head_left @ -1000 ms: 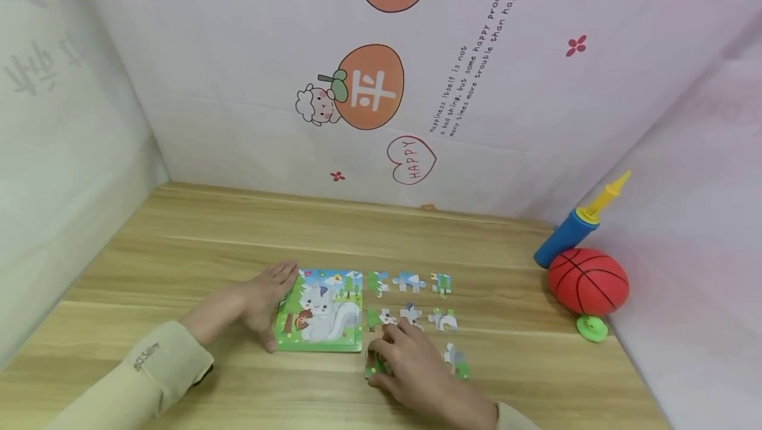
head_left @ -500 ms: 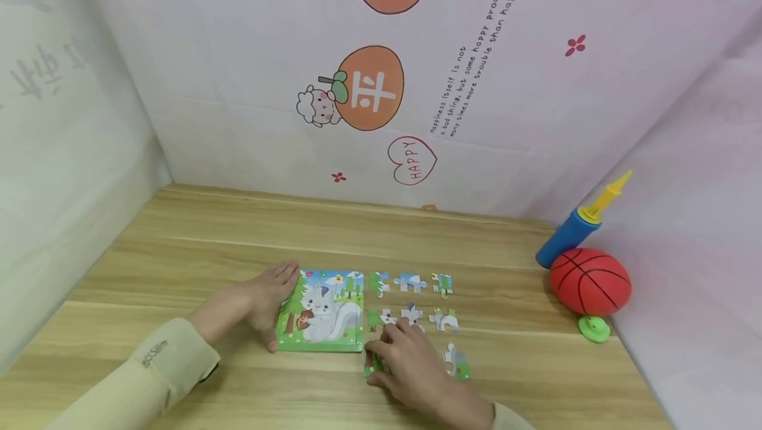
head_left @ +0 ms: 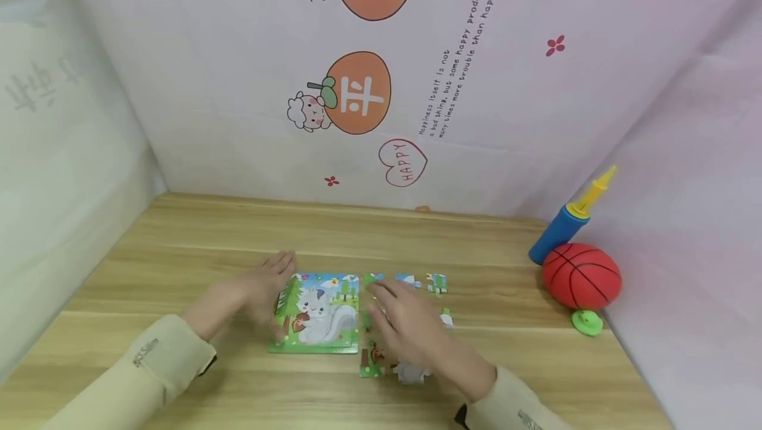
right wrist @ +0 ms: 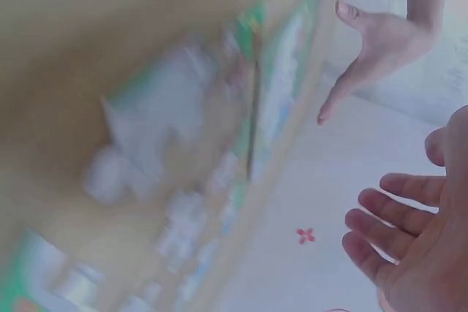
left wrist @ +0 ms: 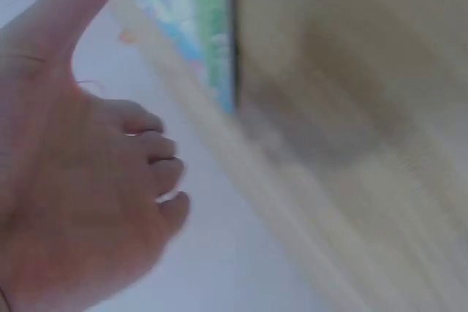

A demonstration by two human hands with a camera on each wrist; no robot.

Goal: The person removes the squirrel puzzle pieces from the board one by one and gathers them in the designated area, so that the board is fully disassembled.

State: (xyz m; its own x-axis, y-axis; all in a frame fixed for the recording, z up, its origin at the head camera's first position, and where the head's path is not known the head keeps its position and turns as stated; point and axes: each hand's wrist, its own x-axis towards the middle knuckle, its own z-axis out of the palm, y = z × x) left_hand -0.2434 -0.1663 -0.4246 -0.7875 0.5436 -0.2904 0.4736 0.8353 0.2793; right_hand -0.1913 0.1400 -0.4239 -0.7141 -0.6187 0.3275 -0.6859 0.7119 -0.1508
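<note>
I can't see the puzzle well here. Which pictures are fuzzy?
Head view: mostly sharp, puzzle and ball clear, right hand slightly smeared. Left wrist view: very blurry, table streaked. Right wrist view: blurry too, puzzle smeared, hands sharper.

Wooden table [head_left: 178, 245]: puzzle board [head_left: 318, 314], loose pieces [head_left: 437, 282], basketball [head_left: 581, 276], blue pump [head_left: 559, 230], green disc [head_left: 587, 321].
</note>
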